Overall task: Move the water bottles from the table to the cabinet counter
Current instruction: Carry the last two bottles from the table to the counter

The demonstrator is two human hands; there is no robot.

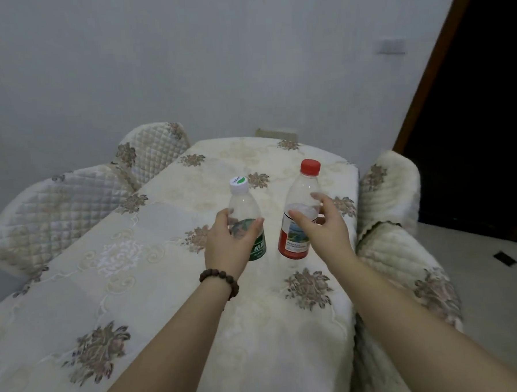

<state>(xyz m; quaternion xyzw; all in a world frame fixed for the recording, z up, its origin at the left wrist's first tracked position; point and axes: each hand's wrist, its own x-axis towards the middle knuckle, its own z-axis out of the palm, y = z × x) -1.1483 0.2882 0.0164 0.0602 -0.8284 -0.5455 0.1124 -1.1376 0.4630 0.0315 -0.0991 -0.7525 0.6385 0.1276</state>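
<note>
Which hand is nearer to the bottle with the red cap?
The right hand: it wraps around the red-capped bottle. The left hand is off to its left, around the green-label bottle.

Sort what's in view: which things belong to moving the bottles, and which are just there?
Part of the job:
green-label bottle, in the left hand
red-label bottle, in the right hand
table

Just there:
chairs
bead bracelet
wall switch
</note>
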